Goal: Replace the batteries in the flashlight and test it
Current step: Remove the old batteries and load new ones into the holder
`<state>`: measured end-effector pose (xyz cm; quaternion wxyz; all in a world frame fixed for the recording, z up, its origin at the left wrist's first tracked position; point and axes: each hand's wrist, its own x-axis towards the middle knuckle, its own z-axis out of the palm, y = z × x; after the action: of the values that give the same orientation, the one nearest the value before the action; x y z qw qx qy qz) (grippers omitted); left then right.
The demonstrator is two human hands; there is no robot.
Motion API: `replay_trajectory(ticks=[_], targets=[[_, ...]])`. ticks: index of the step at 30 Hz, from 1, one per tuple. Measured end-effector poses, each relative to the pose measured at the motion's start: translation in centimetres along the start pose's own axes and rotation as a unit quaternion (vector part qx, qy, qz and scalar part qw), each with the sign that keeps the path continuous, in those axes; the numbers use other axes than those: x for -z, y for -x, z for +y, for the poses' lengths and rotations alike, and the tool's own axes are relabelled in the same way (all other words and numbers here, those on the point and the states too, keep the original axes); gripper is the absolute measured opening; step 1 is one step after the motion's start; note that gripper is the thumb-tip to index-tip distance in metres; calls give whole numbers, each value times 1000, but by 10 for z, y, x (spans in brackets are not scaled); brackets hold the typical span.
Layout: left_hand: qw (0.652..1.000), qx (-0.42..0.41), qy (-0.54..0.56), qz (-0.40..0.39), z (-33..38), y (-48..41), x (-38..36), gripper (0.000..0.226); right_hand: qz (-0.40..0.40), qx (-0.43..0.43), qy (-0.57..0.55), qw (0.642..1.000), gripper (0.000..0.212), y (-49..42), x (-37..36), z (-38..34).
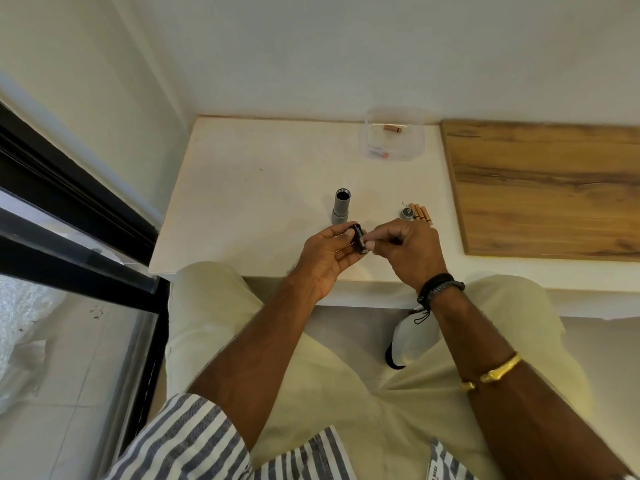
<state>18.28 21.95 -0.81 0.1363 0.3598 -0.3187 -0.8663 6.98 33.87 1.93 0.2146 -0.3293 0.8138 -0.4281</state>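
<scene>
A grey flashlight body (340, 210) stands upright on the white table (249, 188), its open end facing up. Its round tail cap (407, 213) lies to the right, beside several copper-coloured batteries (421, 213). My left hand (329, 255) grips a small black battery holder (358, 241) just above the table's near edge. My right hand (401, 247) pinches at the holder's right side with thumb and forefinger; whether a battery sits between those fingers is hidden.
A clear plastic box (394, 139) with a few batteries inside stands at the table's back. A wooden board (547, 188) lies to the right. A dark-framed glass door (69, 216) runs along the left. My legs are under the table edge.
</scene>
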Motion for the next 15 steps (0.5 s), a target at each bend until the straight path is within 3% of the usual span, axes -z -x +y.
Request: replay_trajectory(ticks=[8,15], targets=[[998,18,53,-4,0,-2,-3,33,83,-95,-276,953,16,-25,6,7],[997,28,73,-3,-5,-15,1,24,122,-128,-333,926,11,-79,21,8]])
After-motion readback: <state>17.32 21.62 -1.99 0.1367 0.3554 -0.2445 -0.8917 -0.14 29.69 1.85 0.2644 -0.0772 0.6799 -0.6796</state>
